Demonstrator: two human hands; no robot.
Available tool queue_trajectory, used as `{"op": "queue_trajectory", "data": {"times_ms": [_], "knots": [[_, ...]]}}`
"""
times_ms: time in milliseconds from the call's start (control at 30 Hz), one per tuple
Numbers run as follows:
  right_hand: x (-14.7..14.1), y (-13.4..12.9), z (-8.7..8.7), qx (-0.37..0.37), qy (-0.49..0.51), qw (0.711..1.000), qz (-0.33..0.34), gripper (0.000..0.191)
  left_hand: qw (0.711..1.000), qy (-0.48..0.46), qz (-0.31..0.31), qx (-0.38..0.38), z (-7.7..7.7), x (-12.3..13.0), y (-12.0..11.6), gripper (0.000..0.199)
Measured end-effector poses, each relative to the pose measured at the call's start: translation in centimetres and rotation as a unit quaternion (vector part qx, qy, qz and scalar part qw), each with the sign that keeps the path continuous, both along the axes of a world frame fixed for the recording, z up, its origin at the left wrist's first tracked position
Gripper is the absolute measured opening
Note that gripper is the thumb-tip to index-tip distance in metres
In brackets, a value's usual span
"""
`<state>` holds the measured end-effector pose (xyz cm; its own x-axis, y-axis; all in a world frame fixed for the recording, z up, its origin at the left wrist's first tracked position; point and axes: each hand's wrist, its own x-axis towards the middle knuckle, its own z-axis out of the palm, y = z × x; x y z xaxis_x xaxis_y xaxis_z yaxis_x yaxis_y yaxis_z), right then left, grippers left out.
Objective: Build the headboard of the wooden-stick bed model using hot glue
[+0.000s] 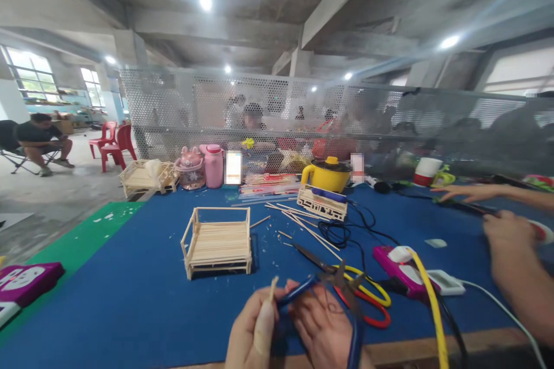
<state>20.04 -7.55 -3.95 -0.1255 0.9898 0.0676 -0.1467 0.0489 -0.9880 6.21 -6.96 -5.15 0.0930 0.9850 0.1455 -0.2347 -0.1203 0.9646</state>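
Note:
Near the front edge of the table, my left hand point(253, 328) pinches a short thin wooden stick point(273, 288) upright between thumb and fingers. A pale covering wraps the left thumb. My right hand point(322, 323), palm up, holds blue-handled pliers point(355, 337) with their jaws pointing away from me. Just behind the pliers lie scissors point(378, 291) with yellow and red handles, partly hidden by the jaws. Ahead and to the left stands a small bed-like frame of wooden sticks point(219, 242). Several loose sticks point(311, 228) lie beyond the scissors.
A purple power strip point(396, 268) with a yellow cable point(426, 300) lies at right. Another person's arms point(515, 248) reach in there. Behind stand a yellow pot point(329, 176), a pink flask point(213, 166), stick models point(149, 176) and a mesh screen point(173, 104).

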Motion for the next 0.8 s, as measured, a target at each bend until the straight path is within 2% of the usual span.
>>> {"op": "queue_trajectory", "data": {"times_ms": [67, 167, 233, 300, 367, 467, 700, 800], "knots": [[1.1, 0.7, 0.5, -0.019, -0.003, 1.0, 0.003, 0.052, 0.998, 0.041, 0.038, 0.005, 1.0, -0.8, 0.9, 0.044], [2.7, 0.8, 1.5, -0.043, -0.057, 0.997, 0.021, 0.068, 0.995, 0.088, 0.038, 0.0, 2.2, -1.7, 1.8, 0.041], [3.4, 0.2, 2.4, -0.035, -0.142, 0.989, 0.021, 0.075, 0.995, 0.095, 0.037, -0.001, 2.7, -2.0, 1.9, 0.039], [3.8, -0.5, 3.3, -0.01, -0.251, 0.968, 0.021, 0.078, 0.994, 0.101, 0.037, 0.006, 3.0, -2.1, 1.8, 0.039], [3.7, -1.0, 4.2, 0.014, -0.342, 0.939, 0.042, 0.08, 0.993, 0.117, 0.031, 0.015, 3.1, -2.2, 1.8, 0.039], [3.1, -1.0, 4.8, 0.016, -0.407, 0.91, 0.072, 0.084, 0.99, 0.141, 0.014, 0.021, 3.0, -2.5, 1.8, 0.039], [3.0, -0.4, 4.5, -0.067, -0.472, 0.876, 0.067, 0.09, 0.985, 0.165, 0.035, 0.035, 2.6, -2.6, 1.8, 0.036], [3.2, -0.5, 4.6, -0.07, -0.481, 0.871, 0.069, 0.088, 0.983, 0.173, 0.032, 0.044, 2.6, -2.6, 1.7, 0.035]]}}
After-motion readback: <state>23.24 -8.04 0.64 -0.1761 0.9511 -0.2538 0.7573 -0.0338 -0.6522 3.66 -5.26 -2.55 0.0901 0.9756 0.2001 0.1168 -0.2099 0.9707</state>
